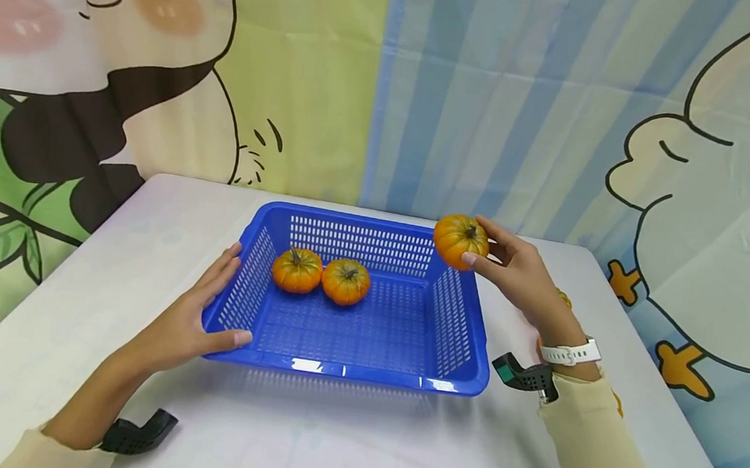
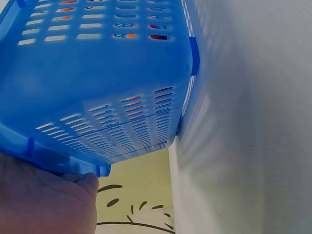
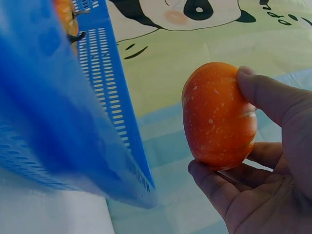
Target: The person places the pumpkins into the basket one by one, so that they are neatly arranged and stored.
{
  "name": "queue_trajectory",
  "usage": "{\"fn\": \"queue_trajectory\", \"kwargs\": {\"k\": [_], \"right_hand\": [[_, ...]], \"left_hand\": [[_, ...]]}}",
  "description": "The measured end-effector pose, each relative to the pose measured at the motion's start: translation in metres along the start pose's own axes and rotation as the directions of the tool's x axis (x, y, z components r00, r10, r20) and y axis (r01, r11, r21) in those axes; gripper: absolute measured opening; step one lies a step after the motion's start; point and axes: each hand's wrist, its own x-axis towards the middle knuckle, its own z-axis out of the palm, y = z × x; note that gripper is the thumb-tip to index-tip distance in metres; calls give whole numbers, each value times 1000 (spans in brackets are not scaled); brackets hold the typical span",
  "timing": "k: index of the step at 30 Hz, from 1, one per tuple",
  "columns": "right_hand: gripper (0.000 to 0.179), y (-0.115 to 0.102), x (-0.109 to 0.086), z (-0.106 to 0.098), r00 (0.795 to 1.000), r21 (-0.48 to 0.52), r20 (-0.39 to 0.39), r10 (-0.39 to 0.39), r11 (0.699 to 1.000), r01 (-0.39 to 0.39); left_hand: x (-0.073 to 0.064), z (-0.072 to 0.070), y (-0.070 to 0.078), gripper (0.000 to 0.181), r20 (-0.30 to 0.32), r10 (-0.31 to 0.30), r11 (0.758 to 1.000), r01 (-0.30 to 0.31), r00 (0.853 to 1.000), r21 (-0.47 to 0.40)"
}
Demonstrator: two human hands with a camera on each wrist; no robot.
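Note:
A small orange pumpkin [image 1: 453,240] with a short stem is held up by my right hand [image 1: 514,270], over the right back corner of the blue basket [image 1: 344,373]. Thumb and fingers grip opposite sides of it; its smooth orange skin [image 3: 214,117] fills the grasp in the right wrist view. My left hand [image 1: 186,321] holds the basket's left rim near the front corner, thumb over the rim and fingers along the outer side. Inside the basket, two more pumpkins lie side by side: one on the left [image 1: 297,270], the other [image 1: 346,282] to its right.
The basket stands on a white table [image 1: 328,440]. Orange and reddish things, mostly hidden, lie behind my right forearm [image 1: 599,444]. A cartoon-printed curtain [image 1: 483,101] hangs behind the table. I wear a white watch band [image 1: 570,353] on the right wrist.

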Motion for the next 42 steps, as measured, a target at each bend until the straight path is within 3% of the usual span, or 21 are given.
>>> {"fn": "queue_trajectory", "kwargs": {"k": [9, 18, 30, 37, 42], "right_hand": [[73, -4, 15, 6, 999, -42, 46, -23, 999, 25], [69, -10, 25, 9, 992, 0, 118, -32, 999, 32], [74, -15, 39, 23, 969, 58, 241, -58, 997, 45], [76, -13, 49, 25, 958, 9, 285, -19, 1000, 18], [74, -8, 54, 29, 936, -23, 351, 33, 999, -26]], "left_hand": [[0, 1, 0, 101, -6, 13, 1000, -13, 1000, -12], [1, 1, 0, 102, -3, 8, 1000, -8, 1000, 1], [1, 1, -1, 102, -4, 3, 1000, -3, 1000, 0], [0, 1, -1, 101, -4, 4, 1000, -4, 1000, -2], [1, 1, -1, 102, -1, -2, 1000, 2, 1000, -1]]}}
